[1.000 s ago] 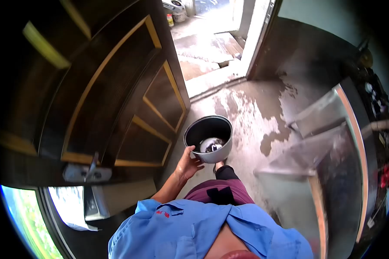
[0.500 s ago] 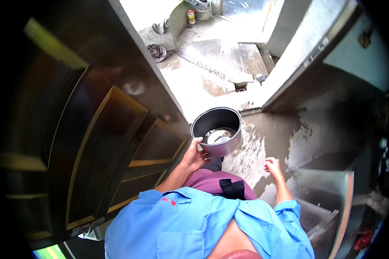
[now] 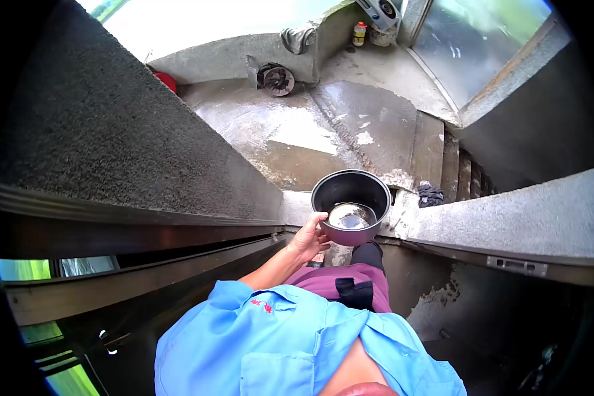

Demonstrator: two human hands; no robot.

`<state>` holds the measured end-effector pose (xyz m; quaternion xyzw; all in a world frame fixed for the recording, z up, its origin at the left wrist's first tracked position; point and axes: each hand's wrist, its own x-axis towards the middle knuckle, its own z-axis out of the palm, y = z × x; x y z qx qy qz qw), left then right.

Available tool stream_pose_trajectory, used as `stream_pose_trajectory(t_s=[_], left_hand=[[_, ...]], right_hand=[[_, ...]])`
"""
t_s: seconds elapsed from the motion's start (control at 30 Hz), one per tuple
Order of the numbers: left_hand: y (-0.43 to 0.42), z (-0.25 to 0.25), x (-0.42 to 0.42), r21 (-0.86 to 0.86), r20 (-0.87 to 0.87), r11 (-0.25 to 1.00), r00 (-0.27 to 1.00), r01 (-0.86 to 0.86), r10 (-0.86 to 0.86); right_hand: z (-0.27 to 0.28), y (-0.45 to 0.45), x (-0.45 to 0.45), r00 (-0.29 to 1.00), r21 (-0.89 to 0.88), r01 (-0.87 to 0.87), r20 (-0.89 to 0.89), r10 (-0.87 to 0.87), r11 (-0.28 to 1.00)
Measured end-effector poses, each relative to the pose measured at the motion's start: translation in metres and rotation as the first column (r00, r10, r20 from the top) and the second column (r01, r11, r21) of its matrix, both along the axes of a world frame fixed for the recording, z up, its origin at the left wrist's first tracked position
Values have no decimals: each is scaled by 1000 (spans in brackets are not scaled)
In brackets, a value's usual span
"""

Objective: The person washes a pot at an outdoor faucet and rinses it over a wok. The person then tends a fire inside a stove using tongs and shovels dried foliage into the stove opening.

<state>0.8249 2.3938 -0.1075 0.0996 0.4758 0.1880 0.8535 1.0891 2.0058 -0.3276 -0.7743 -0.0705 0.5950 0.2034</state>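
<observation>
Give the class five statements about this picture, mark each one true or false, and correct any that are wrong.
1. The left hand holds the pot. True.
2. The right hand grips the pot too. False: the right hand is out of view.
3. The person's shirt is blue. True.
4. The bottle lies on its side. False: the bottle stands upright.
5. The pot is upside down. False: its open top faces up.

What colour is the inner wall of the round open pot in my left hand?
The round open pot's inner wall is black, best seen in the head view.
</observation>
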Motion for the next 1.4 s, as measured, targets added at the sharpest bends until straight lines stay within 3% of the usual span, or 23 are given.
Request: stream_pose_trajectory(t_s=[0.07, 0.17, 0.23, 0.3, 0.43, 0.7, 0.93, 0.97, 1.07, 1.1, 1.27, 1.37, 1.4], left_hand=[[20, 0, 12, -8, -33, 996, 996, -88, 88], [45, 3, 22, 18, -99, 969, 964, -247, 247], [54, 15, 26, 14, -158, 932, 919, -363, 361], [58, 32, 28, 28, -185, 882, 865, -470, 466], [65, 47, 30, 57, -194, 758, 738, -649, 646], [107, 53, 43, 30, -77, 631, 627, -776, 775], [189, 51, 22, 69, 41, 545, 548, -836, 835], [200, 51, 17, 91, 30, 528, 532, -844, 846], [226, 38, -4, 60, 68, 509, 513, -858, 856], [236, 33, -10, 57, 58, 477, 480, -877, 875], [296, 13, -53, 41, 78, 354, 356, -934, 931], [334, -9, -81, 44, 62, 216, 218, -975, 974], [344, -10, -85, 60, 43, 160, 163, -985, 986]], right_hand=[[-10, 31, 49, 1000, -5, -30, -8, 30, 1000], [91, 187, 103, 993, -50, -115, 28, 117, 992], [84, 256, 150, 999, -110, -37, 28, 40, 993], [60, 319, 203, 991, -2, -129, 44, 129, 992], [108, 477, 227, 943, 164, -310, 178, 281, 937], [110, 608, 191, 836, 160, -548, 77, 543, 821], [124, 634, 132, 540, 34, -837, -105, 835, 546], [141, 640, 121, 437, 45, -898, -28, 899, 438], [115, 656, 138, 404, 26, -914, 125, 906, 404], [81, 667, 160, 360, 78, -932, 114, 926, 353], [48, 780, 169, 259, -60, -963, 52, 964, 262], [32, 895, 134, 165, -89, -981, 72, 984, 171], [54, 947, 91, 162, -90, -981, 100, 982, 171]])
